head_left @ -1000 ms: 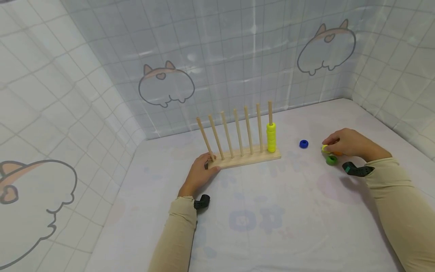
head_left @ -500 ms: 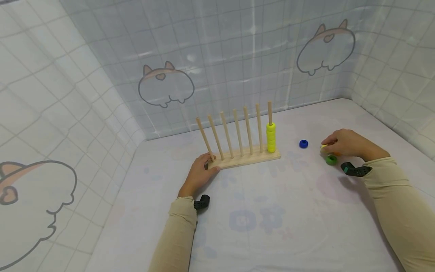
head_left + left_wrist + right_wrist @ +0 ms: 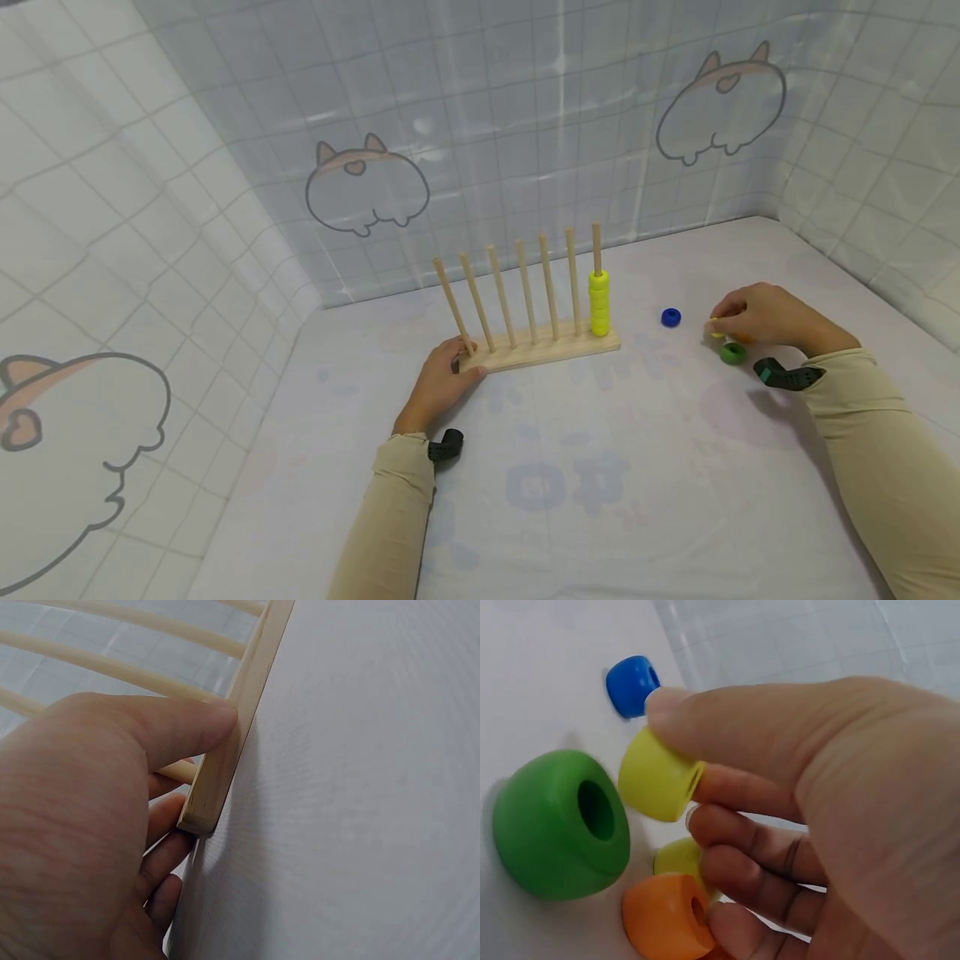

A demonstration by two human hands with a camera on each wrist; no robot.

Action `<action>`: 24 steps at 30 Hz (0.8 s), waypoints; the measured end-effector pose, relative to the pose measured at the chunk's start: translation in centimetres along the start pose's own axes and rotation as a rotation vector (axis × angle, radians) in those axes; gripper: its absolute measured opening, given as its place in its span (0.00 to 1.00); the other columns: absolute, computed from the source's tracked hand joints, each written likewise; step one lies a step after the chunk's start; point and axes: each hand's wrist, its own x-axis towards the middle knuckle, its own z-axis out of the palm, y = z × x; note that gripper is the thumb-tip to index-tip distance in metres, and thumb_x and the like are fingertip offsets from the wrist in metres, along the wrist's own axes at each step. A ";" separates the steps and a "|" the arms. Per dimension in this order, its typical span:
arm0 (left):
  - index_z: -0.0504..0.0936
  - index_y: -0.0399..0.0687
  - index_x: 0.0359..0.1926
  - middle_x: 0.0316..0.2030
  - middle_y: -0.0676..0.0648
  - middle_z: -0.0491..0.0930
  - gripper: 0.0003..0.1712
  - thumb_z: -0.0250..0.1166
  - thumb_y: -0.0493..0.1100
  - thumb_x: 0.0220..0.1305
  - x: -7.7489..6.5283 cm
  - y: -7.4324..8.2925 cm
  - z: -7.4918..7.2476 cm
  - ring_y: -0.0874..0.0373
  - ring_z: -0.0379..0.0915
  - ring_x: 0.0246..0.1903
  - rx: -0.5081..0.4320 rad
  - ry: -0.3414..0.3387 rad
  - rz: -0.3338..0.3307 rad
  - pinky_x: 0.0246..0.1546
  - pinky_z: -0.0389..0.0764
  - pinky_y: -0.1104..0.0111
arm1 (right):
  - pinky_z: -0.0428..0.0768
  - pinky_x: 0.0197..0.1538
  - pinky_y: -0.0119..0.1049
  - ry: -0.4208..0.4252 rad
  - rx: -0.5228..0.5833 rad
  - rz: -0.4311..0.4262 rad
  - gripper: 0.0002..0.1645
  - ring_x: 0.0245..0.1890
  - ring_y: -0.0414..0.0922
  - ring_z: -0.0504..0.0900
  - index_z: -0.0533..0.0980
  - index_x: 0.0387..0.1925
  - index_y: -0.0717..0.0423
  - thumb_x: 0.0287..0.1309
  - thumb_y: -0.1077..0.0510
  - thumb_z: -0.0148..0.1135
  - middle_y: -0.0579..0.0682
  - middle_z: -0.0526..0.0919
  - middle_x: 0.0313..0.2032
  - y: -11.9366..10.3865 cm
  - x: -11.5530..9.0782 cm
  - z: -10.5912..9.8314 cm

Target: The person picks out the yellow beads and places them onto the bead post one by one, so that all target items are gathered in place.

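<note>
My left hand [image 3: 438,385] grips the left end of a wooden peg rack [image 3: 551,349]. In the left wrist view its thumb presses the front edge of the base [image 3: 219,765], with the other fingers behind. Several yellow beads [image 3: 599,305] are stacked on the rack's rightmost peg; the other pegs are bare. Over to the right, my right hand [image 3: 776,317] pinches a loose yellow bead [image 3: 656,776] between thumb and forefinger, low over the table. A green bead [image 3: 544,832], an orange bead [image 3: 664,919] and another yellow bead [image 3: 676,858] lie close around these fingers.
A blue bead [image 3: 671,317] lies between the rack and my right hand. Behind the rack rises a tile-patterned back sheet [image 3: 510,125], with similar sheets at both sides. A pale printed cloth [image 3: 540,533] covers the table.
The right fingers have shifted slightly around the yellow bead, staying at the same spot. My left hand and the rack have not moved.
</note>
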 end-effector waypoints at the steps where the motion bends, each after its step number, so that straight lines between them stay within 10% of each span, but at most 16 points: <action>1: 0.76 0.52 0.65 0.71 0.47 0.65 0.29 0.67 0.52 0.65 0.0 0.0 0.0 0.48 0.56 0.71 0.000 0.000 0.000 0.69 0.60 0.53 | 0.75 0.41 0.44 0.005 0.003 0.003 0.31 0.41 0.50 0.76 0.83 0.48 0.62 0.63 0.38 0.66 0.49 0.85 0.39 -0.1 0.0 -0.1; 24: 0.77 0.51 0.64 0.71 0.46 0.64 0.28 0.68 0.51 0.65 -0.2 0.3 -0.2 0.47 0.56 0.71 0.005 -0.002 -0.006 0.69 0.61 0.52 | 0.82 0.45 0.37 0.117 0.472 0.114 0.39 0.49 0.55 0.83 0.70 0.61 0.56 0.62 0.32 0.62 0.55 0.83 0.54 -1.1 -0.3 0.1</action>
